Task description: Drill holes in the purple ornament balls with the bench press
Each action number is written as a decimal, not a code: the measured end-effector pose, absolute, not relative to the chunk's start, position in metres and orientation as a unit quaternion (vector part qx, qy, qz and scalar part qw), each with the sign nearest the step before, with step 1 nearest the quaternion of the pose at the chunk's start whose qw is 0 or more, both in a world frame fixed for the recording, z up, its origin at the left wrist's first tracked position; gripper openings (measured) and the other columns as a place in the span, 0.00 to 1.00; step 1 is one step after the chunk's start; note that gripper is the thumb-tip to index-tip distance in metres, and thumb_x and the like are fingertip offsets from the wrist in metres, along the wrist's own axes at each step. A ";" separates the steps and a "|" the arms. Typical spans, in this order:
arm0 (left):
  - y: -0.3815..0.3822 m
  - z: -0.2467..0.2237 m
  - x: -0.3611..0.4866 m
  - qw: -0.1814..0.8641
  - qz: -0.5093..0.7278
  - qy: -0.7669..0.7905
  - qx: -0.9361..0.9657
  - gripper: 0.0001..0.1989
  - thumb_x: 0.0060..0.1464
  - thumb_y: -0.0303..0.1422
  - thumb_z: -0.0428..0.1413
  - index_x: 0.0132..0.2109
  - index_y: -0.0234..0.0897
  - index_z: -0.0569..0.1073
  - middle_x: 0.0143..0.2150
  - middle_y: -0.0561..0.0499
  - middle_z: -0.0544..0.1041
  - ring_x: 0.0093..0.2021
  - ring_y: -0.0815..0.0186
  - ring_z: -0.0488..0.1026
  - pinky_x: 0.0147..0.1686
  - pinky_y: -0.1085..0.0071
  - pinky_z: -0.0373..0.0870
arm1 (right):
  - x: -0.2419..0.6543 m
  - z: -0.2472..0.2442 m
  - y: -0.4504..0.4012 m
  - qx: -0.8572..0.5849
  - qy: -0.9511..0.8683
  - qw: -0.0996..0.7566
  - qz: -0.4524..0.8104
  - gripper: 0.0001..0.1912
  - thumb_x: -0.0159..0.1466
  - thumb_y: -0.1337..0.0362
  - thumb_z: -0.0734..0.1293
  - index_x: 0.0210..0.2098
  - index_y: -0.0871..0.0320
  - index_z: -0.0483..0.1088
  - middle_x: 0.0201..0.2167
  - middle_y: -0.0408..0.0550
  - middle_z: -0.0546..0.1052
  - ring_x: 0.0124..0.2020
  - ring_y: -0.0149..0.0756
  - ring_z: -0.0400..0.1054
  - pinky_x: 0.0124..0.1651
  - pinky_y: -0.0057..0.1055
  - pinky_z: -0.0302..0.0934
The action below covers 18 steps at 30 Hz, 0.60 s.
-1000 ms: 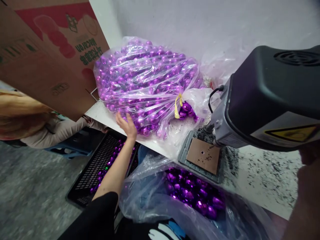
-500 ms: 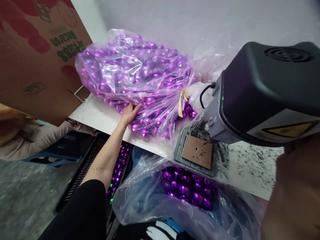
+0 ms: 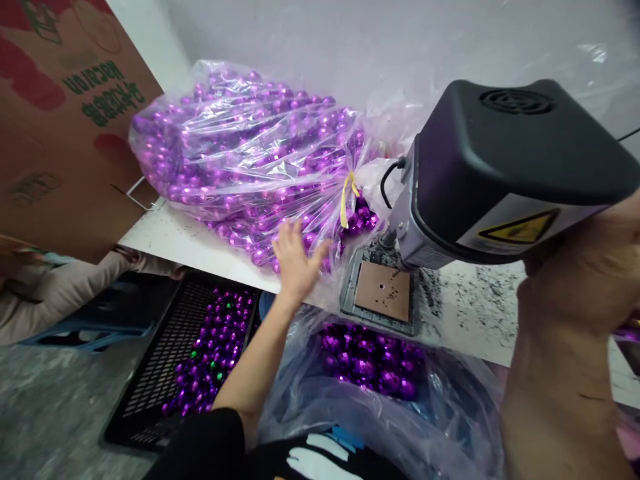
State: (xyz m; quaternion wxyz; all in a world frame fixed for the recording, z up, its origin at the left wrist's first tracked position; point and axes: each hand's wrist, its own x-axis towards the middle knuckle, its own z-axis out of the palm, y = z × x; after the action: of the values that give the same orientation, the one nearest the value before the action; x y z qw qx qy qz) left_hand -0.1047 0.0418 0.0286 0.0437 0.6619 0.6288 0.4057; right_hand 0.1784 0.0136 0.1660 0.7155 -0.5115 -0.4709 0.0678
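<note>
My left hand [image 3: 297, 267] is open, its fingers and thumb spread over the near side of a big clear plastic bag [image 3: 240, 153]. I cannot tell whether they touch it. Shiny purple faceted balls fill the bag, and a yellow tie [image 3: 346, 200] cinches its neck. My right hand [image 3: 585, 267] is at the near right side of a black-topped machine [image 3: 515, 160]; its fingers are hidden. Under the machine's head lies a brown square plate [image 3: 383, 291] with a small hole. Below the table edge, an open plastic bag [image 3: 320, 407] over my lap holds more purple balls [image 3: 370, 360].
A black slatted crate [image 3: 145, 393] on the left holds small purple balls with a few green ones. Behind it are another person's sleeve [image 3: 60, 293] and a large cardboard box [image 3: 60, 133]. Dark flakes litter the white table [image 3: 480, 307] right of the plate.
My left hand has come off the bag's lower left side and moved right, its fingers spreading. The view has shifted, showing more of the crate and my right hand.
</note>
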 end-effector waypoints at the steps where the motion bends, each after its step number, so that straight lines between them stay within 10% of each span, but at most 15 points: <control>1: 0.032 0.020 -0.088 0.041 0.385 0.626 0.676 0.39 0.58 0.50 0.59 0.69 0.41 0.55 0.73 0.35 0.53 0.73 0.41 0.48 0.66 0.33 0.49 | 0.179 0.166 0.014 -0.509 -0.472 0.717 0.070 0.28 0.61 0.46 0.64 0.19 0.61 0.52 0.16 0.38 0.49 0.16 0.14 0.48 0.18 0.19 0.43; 11: 0.021 0.000 -0.103 0.034 0.470 0.611 0.636 0.15 0.56 0.22 0.48 0.49 0.38 0.70 0.43 0.46 0.75 0.45 0.62 0.75 0.48 0.64 0.73 | 0.182 0.164 0.014 -0.499 -0.483 0.715 0.085 0.27 0.61 0.45 0.64 0.23 0.65 0.64 0.18 0.40 0.57 0.18 0.19 0.59 0.18 0.20 0.50; 18: 0.021 0.013 -0.089 -0.032 0.403 0.623 0.670 0.20 0.56 0.21 0.49 0.56 0.34 0.68 0.53 0.38 0.73 0.56 0.55 0.69 0.55 0.56 0.68 | 0.178 0.165 0.009 -0.503 -0.487 0.709 0.084 0.24 0.64 0.49 0.61 0.24 0.65 0.65 0.18 0.40 0.58 0.17 0.19 0.58 0.18 0.21 0.50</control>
State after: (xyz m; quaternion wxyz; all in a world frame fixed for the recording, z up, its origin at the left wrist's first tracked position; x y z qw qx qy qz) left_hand -0.0888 0.0210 0.0133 -0.0315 0.6696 0.6233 0.4028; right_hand 0.1784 0.0095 0.1653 0.7088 -0.5030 -0.4874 0.0837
